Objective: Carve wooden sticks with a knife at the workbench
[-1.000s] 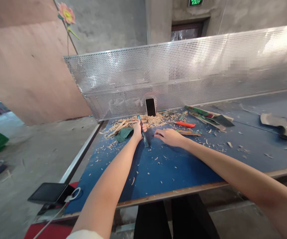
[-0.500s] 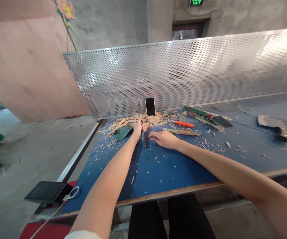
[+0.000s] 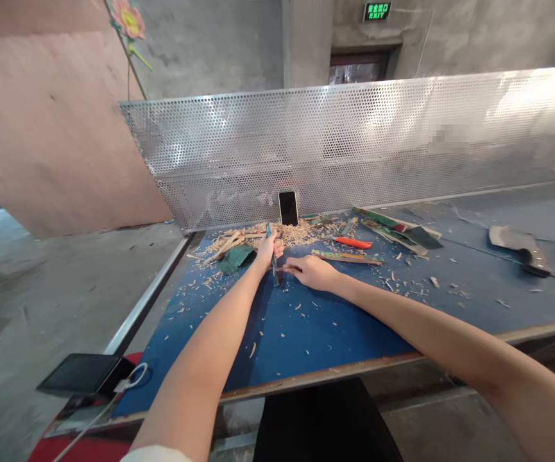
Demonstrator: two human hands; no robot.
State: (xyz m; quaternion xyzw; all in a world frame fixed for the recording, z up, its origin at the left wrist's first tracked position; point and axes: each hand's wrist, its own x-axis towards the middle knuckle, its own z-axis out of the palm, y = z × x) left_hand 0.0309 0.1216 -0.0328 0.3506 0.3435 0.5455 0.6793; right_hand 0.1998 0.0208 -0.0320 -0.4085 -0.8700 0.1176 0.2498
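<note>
My left hand (image 3: 266,250) is closed around a narrow blue-green strip (image 3: 275,274), its top end poking out above my thumb and its lower end near the blue tabletop. To the right of it, my right hand (image 3: 314,272) lies low over the table with its fingers pinched. From that pinch a thin dark reddish piece (image 3: 283,269) points left and meets the strip; its kind is too small to tell. A flat coloured wooden strip (image 3: 347,257) lies just behind my right hand. A crumpled dark green sheet (image 3: 235,258) sits left of my left hand.
Wood shavings (image 3: 301,234) heap up at the back, below an upright phone (image 3: 288,208). An orange-handled knife (image 3: 353,242), several painted strips (image 3: 397,230) and a curved cutting tool (image 3: 520,247) lie rightward. A perforated metal screen (image 3: 258,154) borders the back; a black device (image 3: 85,374) sits front left.
My right hand has shifted slightly left, and the thin piece in it now reaches across to the strip. My left hand keeps its hold. The view has tilted up a little.
</note>
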